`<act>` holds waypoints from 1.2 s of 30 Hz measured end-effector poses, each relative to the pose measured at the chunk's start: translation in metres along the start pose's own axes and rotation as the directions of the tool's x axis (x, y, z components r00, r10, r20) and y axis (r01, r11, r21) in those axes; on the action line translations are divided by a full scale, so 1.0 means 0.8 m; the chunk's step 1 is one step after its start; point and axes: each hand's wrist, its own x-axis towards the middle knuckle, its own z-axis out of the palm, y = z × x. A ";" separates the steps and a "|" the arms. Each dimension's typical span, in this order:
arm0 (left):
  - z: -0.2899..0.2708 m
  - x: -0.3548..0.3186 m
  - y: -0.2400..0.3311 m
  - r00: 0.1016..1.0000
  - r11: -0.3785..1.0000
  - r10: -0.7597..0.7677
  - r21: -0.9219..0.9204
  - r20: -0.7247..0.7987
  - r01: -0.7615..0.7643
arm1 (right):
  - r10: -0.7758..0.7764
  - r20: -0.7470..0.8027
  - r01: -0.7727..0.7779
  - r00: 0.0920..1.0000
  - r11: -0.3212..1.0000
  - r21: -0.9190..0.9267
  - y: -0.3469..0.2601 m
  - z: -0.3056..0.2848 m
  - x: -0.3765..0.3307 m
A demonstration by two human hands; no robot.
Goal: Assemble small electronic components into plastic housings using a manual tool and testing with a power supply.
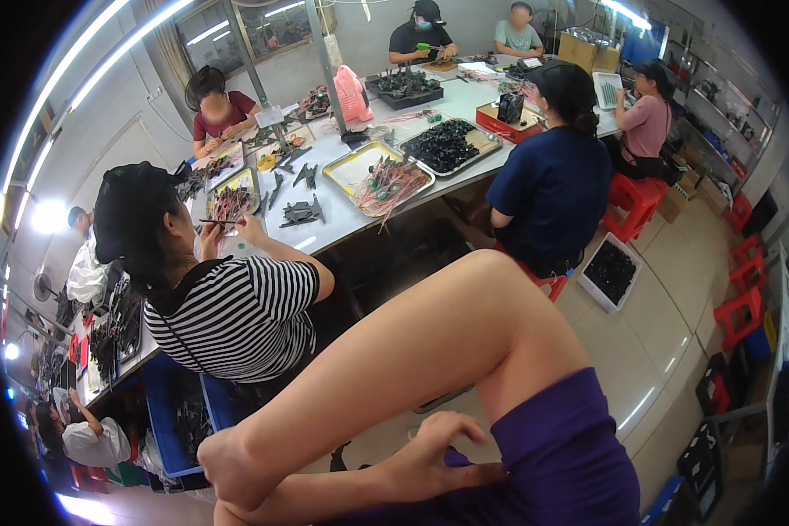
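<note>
My right arm, in a short purple sleeve (570, 438), bends at a raised elbow. Its forearm crosses toward the lower left, and my right hand (228, 460) is bent sharply at the wrist there, with its fingers hidden. Beneath it, my left forearm comes in from the lower left. My left hand (438, 456) is near the purple cloth, with thumb and a bent finger apart and the thumb tip at the cloth; I see nothing held in it. Neither hand is near the worktable.
Ahead, a long white worktable (333, 223) holds a tray of red wires (386, 182) and a tray of black parts (447, 147). A person in stripes (237, 316) and one in dark blue (552, 193) sit close. A white bin (609, 272) stands on the floor beside red stools (636, 202).
</note>
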 end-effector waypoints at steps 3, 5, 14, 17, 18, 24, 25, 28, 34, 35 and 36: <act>0.010 -0.005 0.017 0.965 0.991 0.049 0.108 0.257 -0.079 | 0.008 0.045 -0.007 0.999 1.000 -0.013 0.002 -0.002 -0.031; 0.011 0.010 0.026 0.904 0.998 0.038 0.026 0.425 -0.054 | 0.026 0.028 -0.026 0.999 1.000 0.004 0.006 0.009 -0.039; 0.049 0.017 -0.019 0.972 0.990 0.020 -0.139 0.233 0.013 | 0.174 -0.137 -0.157 0.975 0.980 0.123 0.005 0.051 -0.072; 0.055 0.017 -0.026 0.963 0.970 0.087 -0.242 0.254 -0.024 | 0.158 -0.144 -0.150 0.977 0.986 0.067 0.006 0.062 -0.077; 0.056 0.019 -0.027 0.950 0.936 0.147 -0.348 0.274 -0.044 | 0.156 -0.144 -0.148 0.977 0.987 0.069 0.006 0.060 -0.082; 0.034 0.014 -0.023 0.900 0.912 0.302 -0.370 0.315 -0.176 | 0.188 -0.104 -0.176 0.977 0.978 0.113 0.002 0.064 -0.102; 0.032 0.012 -0.024 0.900 0.911 0.303 -0.372 0.313 -0.177 | 0.197 -0.097 -0.186 0.976 0.976 0.113 0.002 0.061 -0.103; 0.022 0.009 -0.029 0.874 0.934 0.313 -0.287 0.373 -0.212 | 0.223 -0.139 -0.208 0.965 0.971 0.116 -0.003 0.062 -0.102; -0.006 0.012 -0.027 0.833 0.902 0.357 0.078 0.422 -0.426 | 0.306 -0.284 -0.286 0.909 0.952 0.111 -0.015 0.075 -0.106; -0.016 0.011 -0.024 0.843 0.879 0.370 0.146 0.391 -0.454 | 0.332 -0.287 -0.307 0.899 0.943 0.129 -0.017 0.076 -0.109; -0.025 0.008 -0.022 0.851 0.851 0.385 0.218 0.358 -0.477 | 0.328 -0.288 -0.304 0.900 0.944 0.125 -0.017 0.074 -0.115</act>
